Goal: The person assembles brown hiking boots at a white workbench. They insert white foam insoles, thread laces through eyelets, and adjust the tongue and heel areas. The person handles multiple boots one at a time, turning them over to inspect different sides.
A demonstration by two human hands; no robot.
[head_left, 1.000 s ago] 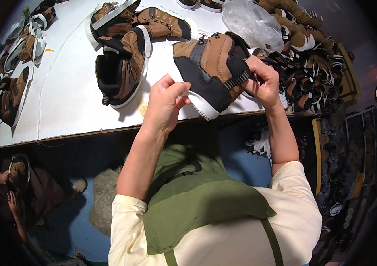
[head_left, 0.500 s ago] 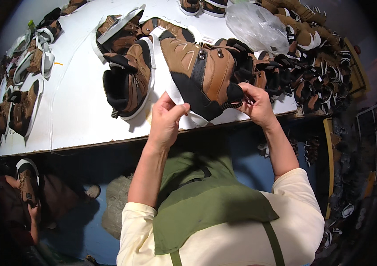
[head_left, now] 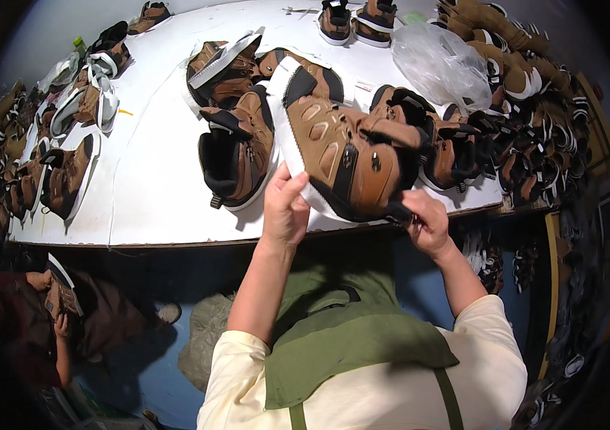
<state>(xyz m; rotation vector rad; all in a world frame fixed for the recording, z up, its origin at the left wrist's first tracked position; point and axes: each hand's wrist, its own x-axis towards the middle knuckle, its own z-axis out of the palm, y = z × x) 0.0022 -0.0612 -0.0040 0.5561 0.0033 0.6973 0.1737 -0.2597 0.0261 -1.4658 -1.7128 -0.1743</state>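
A brown and black shoe [head_left: 333, 154] with a white sole is held tilted on its side above the table's near edge, its toe pointing away from me. My left hand [head_left: 287, 208] pinches the white sole near the heel, thumb on the side edge. At the heel end, my right hand [head_left: 428, 221] is closed on the black collar and pull tab; its fingertips are partly hidden. Just left of the held shoe stands a matching shoe [head_left: 240, 154]. More brown shoes [head_left: 222, 68] lie behind it, and another open shoe [head_left: 455, 154] sits to the right.
A white table [head_left: 154, 172] carries the shoes. Piled shoes [head_left: 534, 122] crowd its right end beside a clear plastic bag [head_left: 441, 64]. Further shoes [head_left: 68, 175] line the left side, and a pair [head_left: 355, 21] stands at the back. Lower left, another person's hands [head_left: 58, 301] hold a shoe.
The held shoe has rolled, showing more of its laced upper and tongue. My right hand has come lower with the heel. The whole view has shifted, moving the table contents rightward.
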